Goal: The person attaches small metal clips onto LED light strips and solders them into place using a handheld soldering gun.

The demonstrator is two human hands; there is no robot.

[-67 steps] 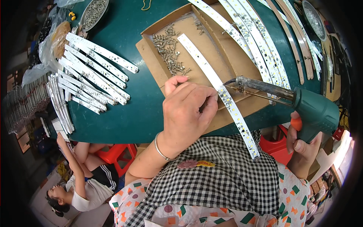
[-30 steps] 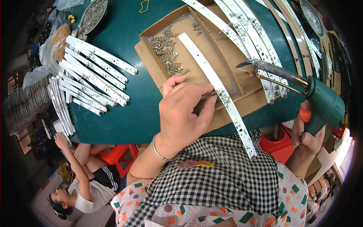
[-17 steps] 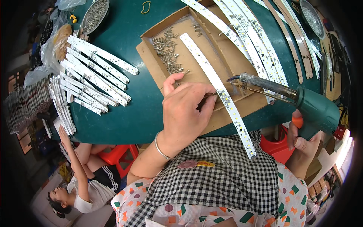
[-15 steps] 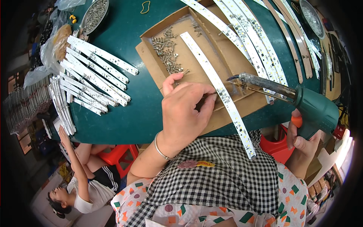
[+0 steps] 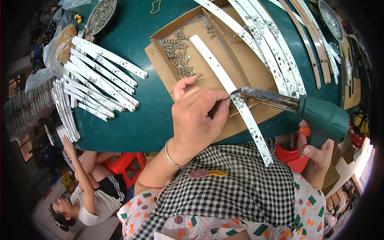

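Note:
My left hand [image 5: 198, 114] is closed in a pinch at the left edge of a white LED strip [image 5: 262, 148]. Whatever lies between thumb and forefinger is too small and hidden to make out. The strip slants across a shallow cardboard box [image 5: 192, 32], its near end over my checked apron. My right hand [image 5: 320, 154] grips a green soldering gun [image 5: 324, 118] by its handle, thumb and fingers wrapped round. The gun's dark tip is at the strip, close beside my left fingertips. Small metal screws [image 5: 180, 56] lie loose in the box's left compartment.
More LED strips [image 5: 276, 52] lie across the box's right side. Stacked strips [image 5: 100, 84] cover the table's left. Metal bowls [image 5: 102, 16] of small parts stand at both far corners. A co-worker [image 5: 86, 200] sits at the left, a hand at the strips.
My right hand has brought the soldering gun left and slightly down, so its tip now meets the strip by my left fingertips. My left hand has hardly moved.

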